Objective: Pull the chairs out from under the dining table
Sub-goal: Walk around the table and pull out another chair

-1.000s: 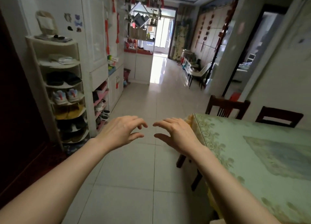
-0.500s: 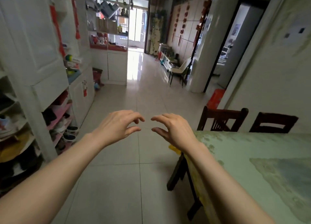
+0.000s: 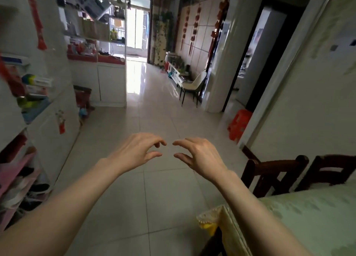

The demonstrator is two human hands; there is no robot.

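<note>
The dining table (image 3: 308,217), covered with a pale green cloth, fills the lower right corner. Two dark wooden chairs stand tucked at its far side against the wall: the nearer chair (image 3: 273,171) and a second chair (image 3: 331,171) to its right; only their backrests show. My left hand (image 3: 138,150) and my right hand (image 3: 200,155) hover side by side over the tiled floor, left of the chairs, fingers curled and apart, holding nothing. Neither hand touches a chair or the table.
White cabinets and a shoe rack (image 3: 17,178) line the left side. A red plastic stool (image 3: 239,124) stands by the doorway on the right. A cream chair (image 3: 194,86) stands further down the hall. Tiled floor (image 3: 154,121) stretches ahead.
The view has advanced down the hall and swung right; the table has slid to the lower right and the chairs sit lower. Both hands keep the same open, curled pose.
</note>
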